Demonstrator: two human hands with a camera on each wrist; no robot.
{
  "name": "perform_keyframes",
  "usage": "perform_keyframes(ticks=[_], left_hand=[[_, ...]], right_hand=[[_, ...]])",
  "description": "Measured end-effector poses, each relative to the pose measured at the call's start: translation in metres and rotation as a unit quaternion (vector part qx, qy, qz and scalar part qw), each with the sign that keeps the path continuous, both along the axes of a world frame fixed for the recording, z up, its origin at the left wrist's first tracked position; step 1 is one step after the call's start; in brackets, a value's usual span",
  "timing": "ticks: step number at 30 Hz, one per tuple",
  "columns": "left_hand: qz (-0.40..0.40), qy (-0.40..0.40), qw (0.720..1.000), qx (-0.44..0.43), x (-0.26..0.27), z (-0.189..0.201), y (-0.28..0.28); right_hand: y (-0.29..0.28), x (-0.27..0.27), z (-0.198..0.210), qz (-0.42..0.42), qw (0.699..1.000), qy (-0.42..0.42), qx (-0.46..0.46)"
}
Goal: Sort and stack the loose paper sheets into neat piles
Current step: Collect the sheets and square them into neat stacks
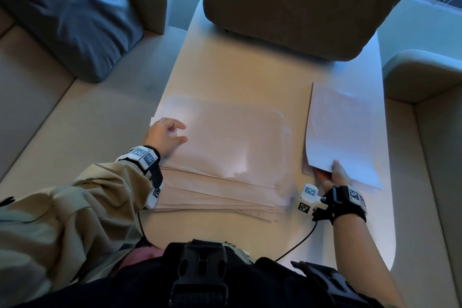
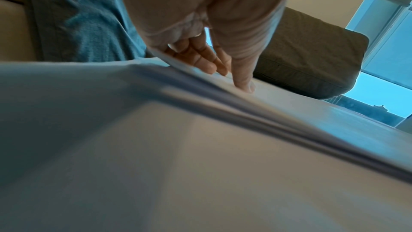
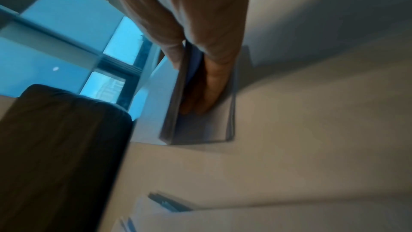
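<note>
A wide, fanned pile of pale sheets (image 1: 225, 147) lies on the beige table (image 1: 237, 77), left of centre. My left hand (image 1: 172, 135) rests on the pile's left edge, thumb and forefinger stretched over the top sheet. The left wrist view shows the left hand (image 2: 214, 66) with its thumb pressing on the pile (image 2: 156, 147) and the sheet edge curving up against the palm. At the right, my right hand (image 1: 331, 174) pinches the near corner of a few white sheets (image 1: 342, 130), thumb on top and fingers beneath. The right wrist view shows the right hand (image 3: 189, 87) lifting these sheets (image 3: 200, 128) off the table.
A dark brown cushion (image 1: 307, 2) sits on the table's far end. A blue-grey cushion (image 1: 70, 15) lies on the beige sofa (image 1: 50, 120) at the left; another sofa seat (image 1: 425, 157) is at the right. A black cable (image 1: 300, 237) crosses the table's near edge.
</note>
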State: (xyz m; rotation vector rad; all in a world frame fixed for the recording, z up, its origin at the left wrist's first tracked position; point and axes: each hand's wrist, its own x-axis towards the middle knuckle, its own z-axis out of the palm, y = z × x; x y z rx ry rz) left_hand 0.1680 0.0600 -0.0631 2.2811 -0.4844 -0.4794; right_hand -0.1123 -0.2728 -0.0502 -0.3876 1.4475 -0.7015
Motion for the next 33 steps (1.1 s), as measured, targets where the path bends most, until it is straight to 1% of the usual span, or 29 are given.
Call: perform_keyframes(ticks=[2,4,7,10,11,14,15,17,20,22,24,28,30,31,33], left_hand=[[0.001,0.001,1.0,0.001,0.0,0.0,0.0],[0.0,-0.003,1.0,0.001,-0.001,0.0,0.0],[0.008,-0.008,1.0,0.008,-0.004,0.002,0.0],[0.018,-0.018,0.999,0.023,-0.009,0.004,-0.002],[0.02,-0.021,0.999,0.03,-0.012,0.004,-0.002],[0.017,-0.04,0.998,0.053,-0.028,0.009,-0.007],[0.012,-0.051,0.997,0.059,-0.035,0.012,-0.011],[-0.014,-0.064,0.997,0.048,-0.053,0.018,-0.025],[-0.084,-0.061,0.994,0.014,-0.088,0.028,-0.066],[-0.131,-0.038,0.991,-0.011,-0.115,0.037,-0.1],[-0.169,0.001,0.985,-0.027,-0.145,0.043,-0.134],[-0.238,0.045,0.97,0.013,-0.193,0.046,-0.192],[-0.25,0.077,0.965,0.036,-0.208,0.046,-0.214],[-0.243,0.095,0.964,0.047,-0.213,0.046,-0.223],[-0.203,0.125,0.969,0.065,-0.22,0.046,-0.239]], right_hand=[[-0.003,-0.01,-0.001,0.027,0.998,0.062,-0.006],[-0.006,-0.025,-0.001,0.046,0.989,0.141,0.001],[-0.006,-0.045,0.003,0.069,0.971,0.23,-0.018],[-0.012,-0.068,0.005,0.097,0.945,0.307,-0.053],[-0.015,-0.074,0.007,0.105,0.935,0.332,-0.067],[-0.028,-0.089,0.014,0.182,0.881,0.425,-0.106],[-0.032,-0.091,0.017,0.205,0.868,0.437,-0.117],[-0.042,-0.095,0.016,0.241,0.848,0.449,-0.147],[-0.054,-0.102,0.015,0.299,0.825,0.451,-0.163],[-0.06,-0.105,0.017,0.338,0.811,0.446,-0.17],[-0.068,-0.107,0.019,0.352,0.803,0.45,-0.174],[-0.085,-0.114,0.019,0.38,0.795,0.426,-0.203],[-0.091,-0.117,0.016,0.403,0.79,0.413,-0.206],[-0.096,-0.12,0.012,0.411,0.789,0.407,-0.207],[-0.102,-0.123,0.009,0.41,0.793,0.399,-0.208]])
